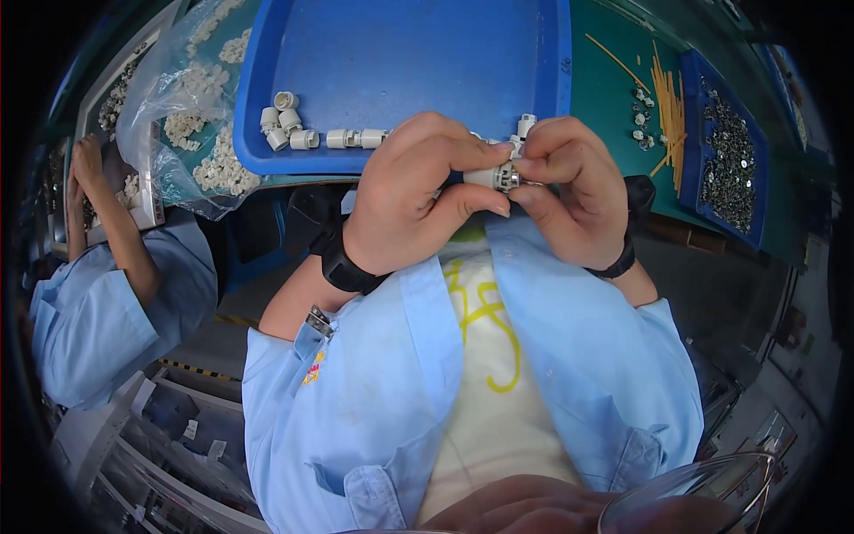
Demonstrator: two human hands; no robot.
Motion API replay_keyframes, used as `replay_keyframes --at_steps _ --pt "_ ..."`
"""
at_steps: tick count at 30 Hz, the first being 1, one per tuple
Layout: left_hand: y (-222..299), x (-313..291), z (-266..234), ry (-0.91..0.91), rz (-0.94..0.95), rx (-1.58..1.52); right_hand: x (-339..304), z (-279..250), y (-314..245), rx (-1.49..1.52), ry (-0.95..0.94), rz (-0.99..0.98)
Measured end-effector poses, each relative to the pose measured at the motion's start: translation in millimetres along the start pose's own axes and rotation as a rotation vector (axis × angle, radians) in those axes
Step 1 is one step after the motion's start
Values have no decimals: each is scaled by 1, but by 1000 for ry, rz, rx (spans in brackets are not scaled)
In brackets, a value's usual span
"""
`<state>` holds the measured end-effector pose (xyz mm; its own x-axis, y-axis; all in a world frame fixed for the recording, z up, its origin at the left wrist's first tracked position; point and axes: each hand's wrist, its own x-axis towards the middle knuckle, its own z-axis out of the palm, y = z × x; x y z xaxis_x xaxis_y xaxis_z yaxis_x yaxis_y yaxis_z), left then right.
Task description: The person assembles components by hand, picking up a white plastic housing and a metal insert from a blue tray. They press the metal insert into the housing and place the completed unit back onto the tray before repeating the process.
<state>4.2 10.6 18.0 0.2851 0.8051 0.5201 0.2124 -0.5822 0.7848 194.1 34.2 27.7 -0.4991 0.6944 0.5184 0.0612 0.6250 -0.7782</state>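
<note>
In front of my chest, above the tray's near edge, I hold a white cylindrical socket [481,177] sideways; it looks like a lamp holder. My left hand [409,191] is closed around its white body with thumb and fingers. At its other end shows a metal inner part [507,177]. There the thumb and fingers of my right hand [578,182] are pinched together; whether a separate small piece sits between them is hidden. Several similar white sockets [288,121] lie in the blue tray [400,62] along its near side, some partly behind my hands.
Left of the tray, a clear plastic bag [156,116] holds many small white parts. Thin wooden sticks [669,116] and a blue bin [756,191] of small metal parts are at the right. A co-worker in a blue shirt [116,303] sits at the left.
</note>
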Motion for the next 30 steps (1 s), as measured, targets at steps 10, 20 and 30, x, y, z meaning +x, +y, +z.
replay_keyframes --at_steps 10,20,30 --pt "0 -1 0 6 6 15 1 -3 -3 -52 -40 -12" --pt "-2 -1 0 -5 50 20 3 -8 -6 -64 -131 -26" --pt "-1 2 7 74 9 19 0 -3 -3 -95 -86 -2"
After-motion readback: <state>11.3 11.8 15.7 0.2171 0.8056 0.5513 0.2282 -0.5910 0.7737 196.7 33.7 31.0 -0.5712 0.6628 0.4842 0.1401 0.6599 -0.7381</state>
